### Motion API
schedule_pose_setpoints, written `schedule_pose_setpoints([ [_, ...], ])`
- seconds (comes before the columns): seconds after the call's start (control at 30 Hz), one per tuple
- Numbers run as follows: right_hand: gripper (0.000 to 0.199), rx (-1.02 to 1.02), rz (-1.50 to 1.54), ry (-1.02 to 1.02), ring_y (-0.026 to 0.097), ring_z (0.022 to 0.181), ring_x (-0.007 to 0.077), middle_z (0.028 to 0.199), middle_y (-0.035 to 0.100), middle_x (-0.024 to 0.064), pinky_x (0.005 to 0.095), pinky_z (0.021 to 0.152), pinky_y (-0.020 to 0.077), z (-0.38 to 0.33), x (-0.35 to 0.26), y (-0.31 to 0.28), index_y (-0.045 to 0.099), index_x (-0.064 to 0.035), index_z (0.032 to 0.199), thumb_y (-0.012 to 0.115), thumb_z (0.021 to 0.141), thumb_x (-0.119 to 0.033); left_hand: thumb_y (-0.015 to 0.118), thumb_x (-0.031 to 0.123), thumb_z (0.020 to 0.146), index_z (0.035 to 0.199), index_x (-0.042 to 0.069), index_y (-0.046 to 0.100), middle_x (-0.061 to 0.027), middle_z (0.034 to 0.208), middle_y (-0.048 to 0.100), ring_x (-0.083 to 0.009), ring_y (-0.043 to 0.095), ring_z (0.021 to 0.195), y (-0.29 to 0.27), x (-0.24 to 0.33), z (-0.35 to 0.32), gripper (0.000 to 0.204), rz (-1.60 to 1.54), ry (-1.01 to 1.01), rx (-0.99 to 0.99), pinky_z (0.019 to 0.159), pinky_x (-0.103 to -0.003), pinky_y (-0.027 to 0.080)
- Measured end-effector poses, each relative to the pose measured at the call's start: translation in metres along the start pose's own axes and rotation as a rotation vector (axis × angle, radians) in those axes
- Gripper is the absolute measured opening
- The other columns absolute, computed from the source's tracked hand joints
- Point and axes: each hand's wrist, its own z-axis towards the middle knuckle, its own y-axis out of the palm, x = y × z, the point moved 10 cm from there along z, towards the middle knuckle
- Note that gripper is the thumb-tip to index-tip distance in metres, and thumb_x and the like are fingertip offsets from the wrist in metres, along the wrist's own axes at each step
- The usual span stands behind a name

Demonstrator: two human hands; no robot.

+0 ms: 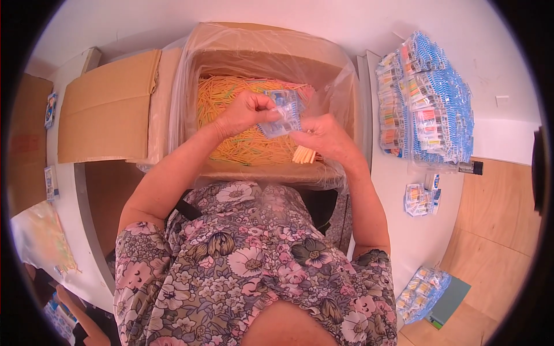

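Observation:
My left hand (245,113) is closed, its thumb and fingers pinching a small clear plastic packet (274,128) with blue printing. My right hand (328,136) is closed too, with a bundle of thin pale-yellow sticks (304,154) jutting from under its palm. Its fingertips meet the packet's right edge. Whether the packet's mouth is open I cannot tell. Both hands are above a big cardboard box (259,59) lined with clear plastic film. Inside lies a heap of loose thin sticks (222,95), mostly yellow and orange, with some green and pink.
At the right, many filled blue-and-clear packets (427,98) are piled in a clear container. Nearer lie a few small packets (421,199) and a bag of packets (424,294). A cardboard flap (109,109) spreads at the left. Another person's arm (81,314) shows at the lower left.

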Motion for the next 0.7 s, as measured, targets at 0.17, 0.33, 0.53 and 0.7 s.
schedule_pose_setpoints([
  [0.17, 0.025, 0.125, 0.385, 0.092, 0.041, 0.055, 0.001, 0.058, 0.046, -0.007, 0.0219, 0.048, 0.0313, -0.006, 0.015, -0.028, 0.055, -0.0048, 0.061, 0.066, 0.082, -0.014, 0.07, 0.004, 0.078, 0.087, 0.0, 0.069, -0.0001, 0.077, 0.065, -0.0056, 0.058, 0.074, -0.001, 0.006, -0.003, 0.01, -0.038, -0.042, 0.047, 0.069, -0.023, 0.048],
  [0.33, 0.029, 0.204, 0.355, 0.081, 0.039, 0.055, 0.0005, 0.058, 0.045, -0.0073, 0.0211, 0.047, 0.0305, 0.01, -0.004, -0.044, 0.052, -0.0069, 0.058, 0.066, 0.083, -0.015, 0.071, -0.001, 0.073, 0.086, 0.0, 0.069, -0.0035, 0.086, 0.065, -0.01, 0.059, 0.08, 0.007, 0.014, -0.002, 0.013, 0.004, 0.067, -0.029, 0.074, -0.025, 0.049],
  [0.53, 0.029, 0.25, 0.153, 0.033, 0.039, 0.055, 0.0016, 0.058, 0.045, -0.0061, 0.0227, 0.048, 0.0309, 0.024, -0.011, -0.05, 0.053, -0.0033, 0.061, 0.066, 0.083, -0.017, 0.07, 0.001, 0.076, 0.088, -0.001, 0.069, -0.003, 0.089, 0.065, -0.0083, 0.058, 0.081, 0.01, 0.011, 0.0, 0.012, 0.021, 0.075, -0.069, 0.077, -0.024, 0.047],
  [0.7, 0.027, 0.349, -0.172, -0.107, 0.044, 0.05, 0.0088, 0.054, 0.047, 0.0017, 0.0275, 0.047, 0.0347, 0.029, -0.039, -0.044, 0.054, 0.0003, 0.068, 0.064, 0.084, -0.018, 0.069, 0.004, 0.079, 0.091, 0.0, 0.07, -0.0014, 0.086, 0.066, -0.0071, 0.058, 0.08, 0.008, 0.008, 0.0, 0.013, 0.018, 0.017, -0.048, 0.076, -0.024, 0.047],
])
